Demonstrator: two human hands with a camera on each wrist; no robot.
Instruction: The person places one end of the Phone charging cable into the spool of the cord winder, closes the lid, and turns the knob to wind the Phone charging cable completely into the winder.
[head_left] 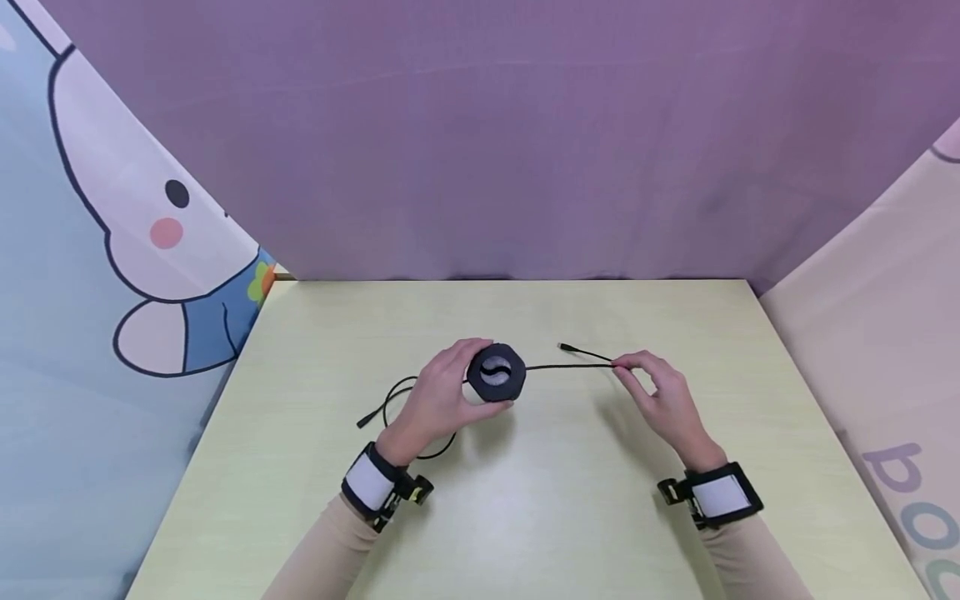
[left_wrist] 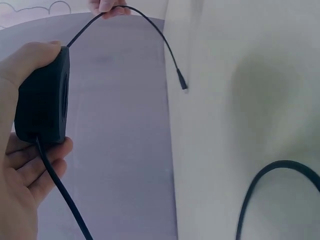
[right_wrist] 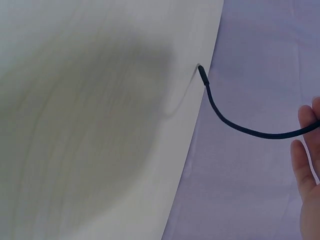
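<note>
My left hand (head_left: 441,392) grips a black hexagonal cable winder (head_left: 516,377) above the table, thumb on one side and fingers on the other. An S-shaped divider with two grey openings shows in its face. Thin black cable (head_left: 566,366) leaves the winder on both sides. Off to the right, my right hand (head_left: 669,404) pinches the cable between thumb and fingertips, and that stretch runs nearly straight. From the pinch the cable bends back to a small plug (left_wrist: 182,80), hanging free in the left wrist view. The other end, with a black connector (head_left: 367,418), loops left of and below my left hand.
The pale wooden table (head_left: 570,525) lies under both hands. A purple curtain (head_left: 525,167) hangs behind its far edge. Printed cloth with a cartoon figure (head_left: 142,183) hangs at the left, and a light lettered cloth (head_left: 885,333) at the right.
</note>
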